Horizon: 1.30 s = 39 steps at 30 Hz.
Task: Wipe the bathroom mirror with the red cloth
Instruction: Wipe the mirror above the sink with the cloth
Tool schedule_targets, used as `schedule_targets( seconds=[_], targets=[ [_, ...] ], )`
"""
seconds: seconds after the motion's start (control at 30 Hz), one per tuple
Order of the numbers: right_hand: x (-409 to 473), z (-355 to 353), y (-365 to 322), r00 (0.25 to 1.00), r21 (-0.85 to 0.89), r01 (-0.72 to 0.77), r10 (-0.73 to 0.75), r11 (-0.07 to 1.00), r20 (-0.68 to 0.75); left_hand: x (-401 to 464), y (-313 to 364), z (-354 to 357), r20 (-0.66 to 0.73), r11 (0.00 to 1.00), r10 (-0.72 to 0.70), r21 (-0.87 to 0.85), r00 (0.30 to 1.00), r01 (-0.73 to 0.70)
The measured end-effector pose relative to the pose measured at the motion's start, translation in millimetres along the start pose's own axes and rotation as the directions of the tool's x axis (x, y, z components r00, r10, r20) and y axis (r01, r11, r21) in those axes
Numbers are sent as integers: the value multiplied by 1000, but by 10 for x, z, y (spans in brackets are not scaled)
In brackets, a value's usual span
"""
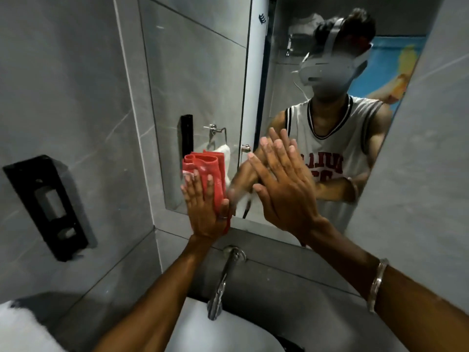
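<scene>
The bathroom mirror point(203, 80) hangs on the grey tiled wall above the sink. My left hand point(203, 209) presses the folded red cloth point(210, 168) flat against the glass at the mirror's lower left corner, fingers pointing up. My right hand point(281, 186) rests with an open palm and spread fingers against the glass, just right of the cloth. A silver bangle sits on my right wrist. The mirror reflects a person in a white sleeveless shirt wearing a headset.
A chrome tap point(223, 280) juts from the wall below the mirror, over a white sink point(228, 334). A black dispenser point(48, 207) is fixed to the left wall. A white object point(20, 329) lies at the bottom left.
</scene>
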State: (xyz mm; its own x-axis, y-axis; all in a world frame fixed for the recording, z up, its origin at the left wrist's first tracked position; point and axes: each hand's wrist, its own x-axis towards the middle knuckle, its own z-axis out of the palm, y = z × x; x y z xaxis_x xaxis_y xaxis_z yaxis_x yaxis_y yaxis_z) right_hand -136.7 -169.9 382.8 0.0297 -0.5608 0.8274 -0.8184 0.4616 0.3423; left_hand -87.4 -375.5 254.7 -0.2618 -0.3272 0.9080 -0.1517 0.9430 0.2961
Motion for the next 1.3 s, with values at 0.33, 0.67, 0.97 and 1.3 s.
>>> schedule_targets(
  seconds=[0.33, 0.67, 0.97, 1.3],
  targets=[
    [-754, -792, 957, 955, -184, -283, 294, 941, 36, -308, 1798, 437, -57, 996, 30, -85, 998, -34],
    [-1104, -1208, 1292, 889, -281, -401, 445, 872, 111, -332, 2475, 344, 50, 959, 214, -200, 976, -200],
    [459, -1833, 1887, 917, -71, -388, 377, 919, -129, 2246, 3314, -239, -174, 903, 312, -250, 934, -349],
    [1082, -2083, 2065, 899, 50, -412, 414, 910, -140, 3623, 3766, -601, -243, 940, 255, -163, 936, -299]
  ],
)
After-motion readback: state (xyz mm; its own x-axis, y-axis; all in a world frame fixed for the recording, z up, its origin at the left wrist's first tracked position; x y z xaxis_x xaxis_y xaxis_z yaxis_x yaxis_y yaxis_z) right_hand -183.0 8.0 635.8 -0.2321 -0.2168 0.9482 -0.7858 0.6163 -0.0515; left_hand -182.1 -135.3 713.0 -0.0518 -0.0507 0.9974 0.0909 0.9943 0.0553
